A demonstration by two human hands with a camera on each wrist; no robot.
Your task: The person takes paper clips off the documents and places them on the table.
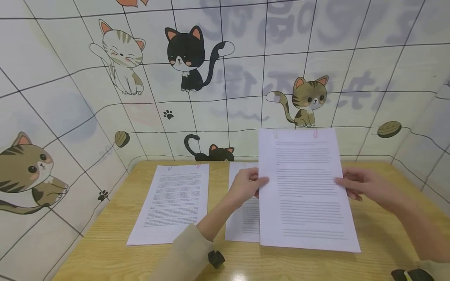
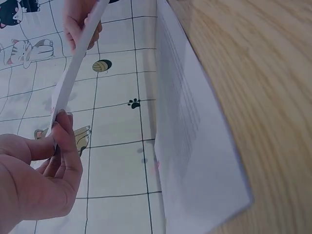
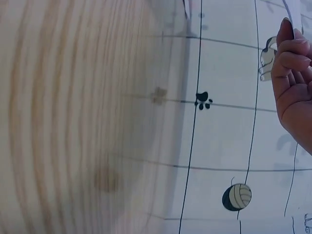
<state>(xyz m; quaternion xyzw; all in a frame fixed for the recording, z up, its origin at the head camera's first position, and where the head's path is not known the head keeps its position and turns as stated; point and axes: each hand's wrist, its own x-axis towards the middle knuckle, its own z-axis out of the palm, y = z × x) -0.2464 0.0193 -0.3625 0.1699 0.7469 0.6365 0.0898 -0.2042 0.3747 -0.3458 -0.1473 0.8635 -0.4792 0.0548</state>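
Note:
A stack of printed paper (image 1: 306, 195), with a pink paper clip (image 1: 315, 133) and a paler one along its top edge, is held up off the table. My left hand (image 1: 247, 181) pinches its left edge between thumb and fingers, and my right hand (image 1: 362, 183) pinches the right edge. In the left wrist view the paper (image 2: 78, 63) is seen edge-on between both hands. Behind it, partly hidden, a second printed stack (image 1: 242, 222) lies on the table. Further left lies a third stack (image 1: 172, 203) with two clips at its top.
The wooden table (image 1: 105, 234) meets a wall (image 1: 246, 97) covered with cartoon cats and grid lines at its back. Similar walls stand at the left and right sides. Dark bands (image 1: 216, 258) sit at the wrists.

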